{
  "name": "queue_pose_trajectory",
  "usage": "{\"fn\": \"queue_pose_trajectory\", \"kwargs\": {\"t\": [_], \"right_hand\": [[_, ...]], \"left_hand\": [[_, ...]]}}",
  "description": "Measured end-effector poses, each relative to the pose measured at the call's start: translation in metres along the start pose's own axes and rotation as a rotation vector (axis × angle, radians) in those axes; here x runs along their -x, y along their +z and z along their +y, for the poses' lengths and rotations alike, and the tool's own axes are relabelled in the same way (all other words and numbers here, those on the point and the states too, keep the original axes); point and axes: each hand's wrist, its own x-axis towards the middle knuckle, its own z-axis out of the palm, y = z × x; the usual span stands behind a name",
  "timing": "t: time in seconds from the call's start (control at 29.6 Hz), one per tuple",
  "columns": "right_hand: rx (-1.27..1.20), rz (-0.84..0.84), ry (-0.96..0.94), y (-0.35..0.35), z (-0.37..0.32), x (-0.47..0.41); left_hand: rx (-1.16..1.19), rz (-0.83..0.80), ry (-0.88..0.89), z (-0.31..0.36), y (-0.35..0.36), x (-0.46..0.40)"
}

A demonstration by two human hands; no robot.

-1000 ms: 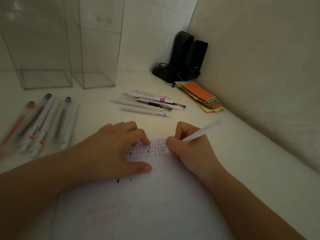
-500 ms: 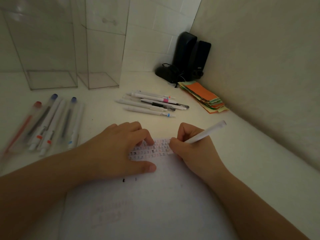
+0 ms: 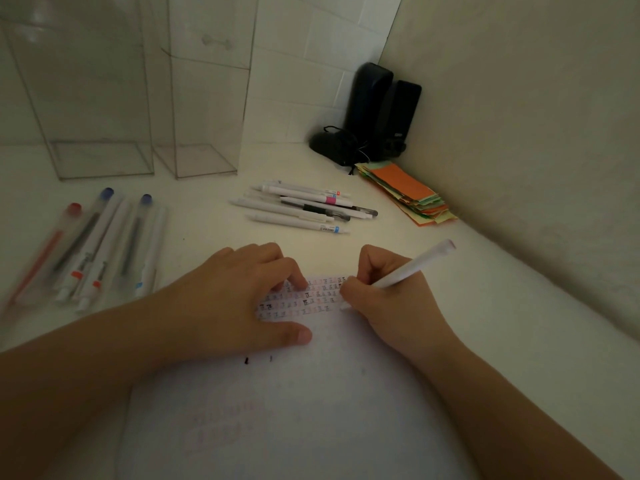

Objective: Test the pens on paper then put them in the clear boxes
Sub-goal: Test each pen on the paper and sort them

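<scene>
My right hand grips a white pen, its tip down at the right end of rows of small marks on the white paper. My left hand presses flat on the paper beside those marks, fingers spread. Several white pens lie in a bunch beyond the paper. More pens with red and blue caps lie at the left. Two tall clear boxes stand at the back left; I see nothing inside them.
Black speakers with a cable fill the back corner. A stack of coloured paper slips lies along the right wall. The white desk runs up to that wall.
The view has shifted slightly. Both hands stay on the paper, the right hand's pen staying at the right end of the rows of marks.
</scene>
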Motion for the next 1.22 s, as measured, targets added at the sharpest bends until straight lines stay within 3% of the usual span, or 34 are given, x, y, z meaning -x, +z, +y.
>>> {"fn": "queue_pose_trajectory", "kwargs": {"t": [0.1, 0.27, 0.47, 0.57, 0.71, 1.22], "right_hand": [[-0.063, 0.055, 0.047, -0.003, 0.001, -0.001], [-0.371, 0.133, 0.154, -0.016, -0.001, 0.001], [-0.555, -0.057, 0.135, -0.016, -0.011, 0.008], [-0.722, -0.182, 0.156, -0.011, -0.010, 0.010], [-0.823, -0.196, 0.194, -0.009, -0.006, 0.007], [-0.565, -0.226, 0.073, -0.005, -0.010, 0.013]], "left_hand": [[0.002, 0.010, 0.020, -0.002, 0.001, 0.001], [0.154, 0.104, 0.027, 0.003, -0.001, 0.003], [0.302, 0.241, 0.039, 0.008, -0.002, 0.003], [0.351, 0.234, -0.007, 0.017, -0.004, 0.002], [0.368, 0.252, -0.036, 0.019, -0.006, 0.003], [0.180, 0.213, 0.031, 0.010, 0.002, 0.003]]}}
